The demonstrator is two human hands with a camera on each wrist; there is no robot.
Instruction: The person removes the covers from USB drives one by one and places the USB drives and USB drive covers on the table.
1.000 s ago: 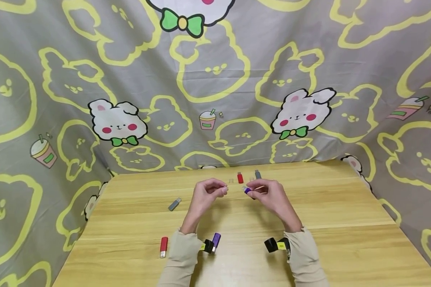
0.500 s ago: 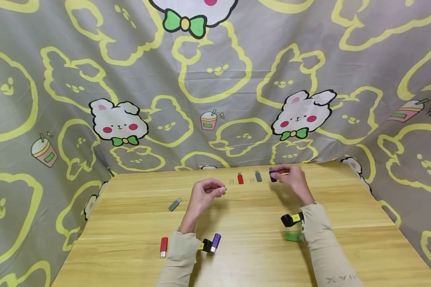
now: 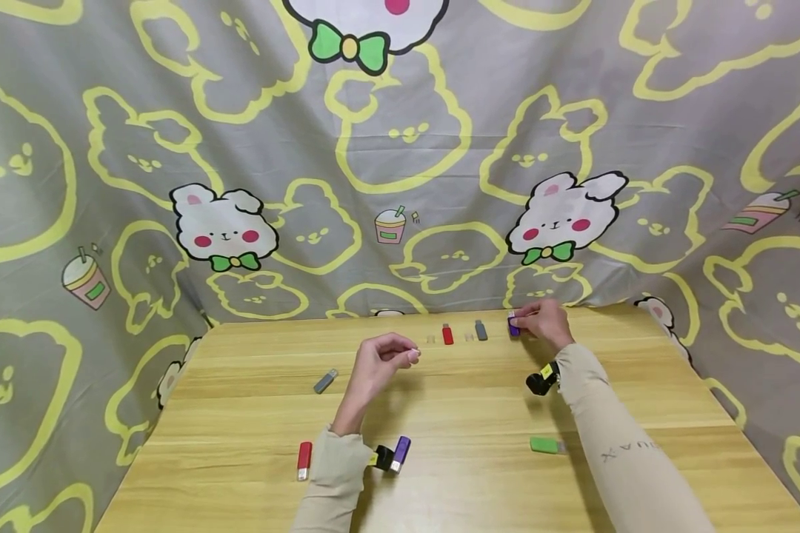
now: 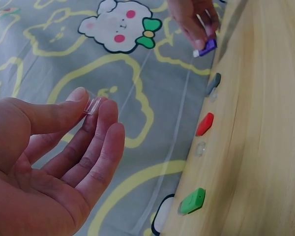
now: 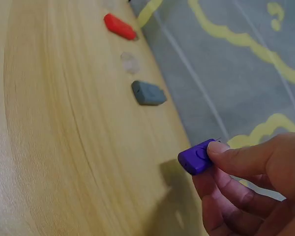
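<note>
Toward one o'clock, grey stick (image 3: 481,330) placed, the right hand (image 3: 548,323) pinches a purple stick (image 5: 194,158), the left hand (image 3: 380,363) a cap (image 4: 92,106), both seemingly unplaced.

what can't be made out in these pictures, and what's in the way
Far green flash drive: head view, hidden behind the left hand.
Clear cap held in that hand: head view, too small and covered by fingers to tell its shape.
Plug end of the purple flash drive: right wrist view, mostly covered by the right hand.
Clear piece beside the gray flash drive: right wrist view, outline blurred.
</note>
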